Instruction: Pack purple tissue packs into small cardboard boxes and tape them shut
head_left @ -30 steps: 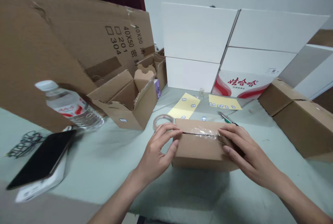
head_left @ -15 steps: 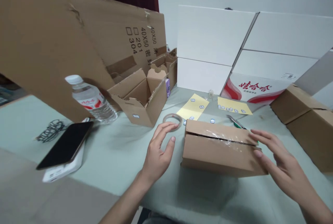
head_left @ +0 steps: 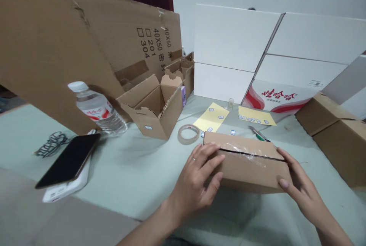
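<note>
A small brown cardboard box (head_left: 248, 164), its top flaps closed and taped with clear tape, lies on the pale green table (head_left: 134, 170) in front of me. My left hand (head_left: 197, 183) grips the box's left end, fingers over the top edge and thumb on the front face. My right hand (head_left: 297, 187) clasps the right end the same way. A roll of clear tape (head_left: 188, 133) lies just beyond the left hand, and a green-handled cutter (head_left: 259, 133) lies behind the box.
An open cardboard box (head_left: 154, 111) and a water bottle (head_left: 97, 109) stand to the left, under a large leaning cardboard sheet (head_left: 71, 44). A phone on a white power bank (head_left: 67, 162) lies near left. Two yellow sticker sheets (head_left: 211, 116) lie beyond. White cartons (head_left: 257, 51) at back, brown boxes (head_left: 334, 131) right.
Both hands lifted off the box half a second ago, fingers spread. Now they have closed on its two ends again. The box has turned slightly.
</note>
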`<state>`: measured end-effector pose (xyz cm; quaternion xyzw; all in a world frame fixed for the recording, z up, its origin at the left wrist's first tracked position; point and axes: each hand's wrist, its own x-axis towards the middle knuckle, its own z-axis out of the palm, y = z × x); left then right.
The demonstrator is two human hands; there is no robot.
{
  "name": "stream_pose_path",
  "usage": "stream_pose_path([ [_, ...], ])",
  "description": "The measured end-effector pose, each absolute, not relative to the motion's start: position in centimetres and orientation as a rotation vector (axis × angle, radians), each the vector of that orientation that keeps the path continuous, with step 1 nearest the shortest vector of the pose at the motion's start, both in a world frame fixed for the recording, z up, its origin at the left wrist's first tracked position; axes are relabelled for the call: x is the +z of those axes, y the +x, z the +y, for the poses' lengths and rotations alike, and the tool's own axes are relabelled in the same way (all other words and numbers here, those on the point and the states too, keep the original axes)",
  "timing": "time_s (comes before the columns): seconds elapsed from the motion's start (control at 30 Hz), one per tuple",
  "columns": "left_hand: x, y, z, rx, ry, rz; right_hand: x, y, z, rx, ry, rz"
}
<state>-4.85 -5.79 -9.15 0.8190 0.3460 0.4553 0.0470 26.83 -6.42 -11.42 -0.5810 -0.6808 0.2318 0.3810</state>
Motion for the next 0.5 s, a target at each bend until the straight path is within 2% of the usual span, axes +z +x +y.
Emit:
stream_pose_path([
  [0.5,-10.05,-4.57,-5.06,1.352,2.483,1.020,-11.50,26.20,-7.04,0.605,-1.489,-1.736],
])
